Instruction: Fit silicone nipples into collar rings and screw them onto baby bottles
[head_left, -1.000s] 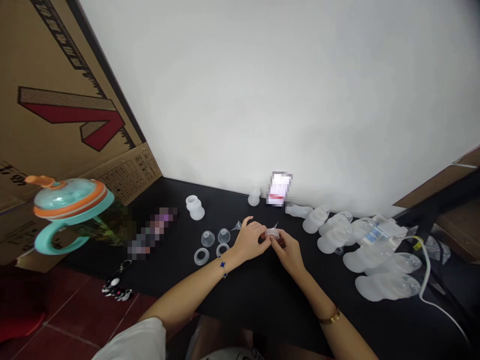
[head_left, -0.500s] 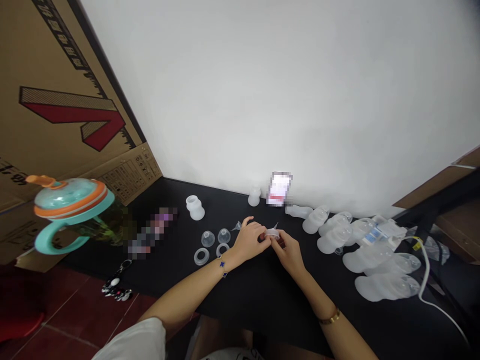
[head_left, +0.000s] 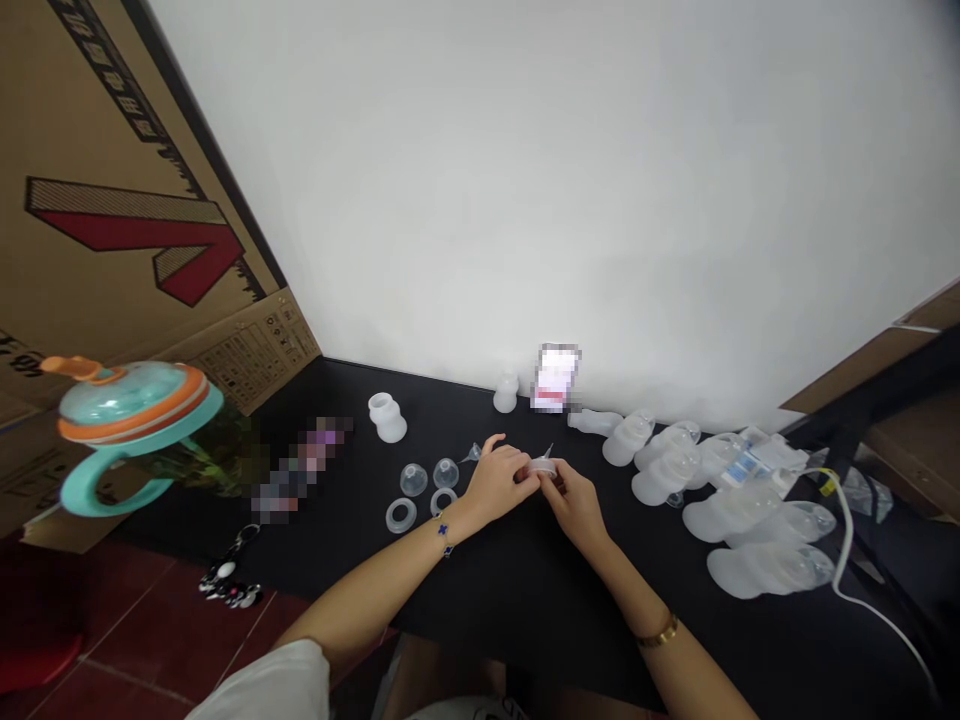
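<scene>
Between my two hands is a translucent bottle collar ring [head_left: 541, 467] with a pointed nipple tip standing up through it. My left hand [head_left: 495, 478] pinches its left side, one finger raised, while my right hand [head_left: 576, 502] grips the right side from below. Left of my left hand lie two clear domed caps [head_left: 413, 479], and in front of them two collar rings [head_left: 401, 515], one partly hidden by my wrist. A loose clear nipple [head_left: 471, 454] rests just behind my left hand. Two white bottle bodies [head_left: 388, 418] stand farther back.
Several capped baby bottles [head_left: 769, 570] lie at the right, beside a white cable [head_left: 847, 530] and a small box [head_left: 757, 460]. A phone [head_left: 555, 378] leans on the wall. At the left are a large teal-handled cup [head_left: 135, 440], a blurred pouch with keychain [head_left: 229, 585] and a cardboard box [head_left: 135, 230].
The whole view has shifted slightly. Both hands keep hold of the collar ring in nearly the same pose; nothing else has visibly moved on the table.
</scene>
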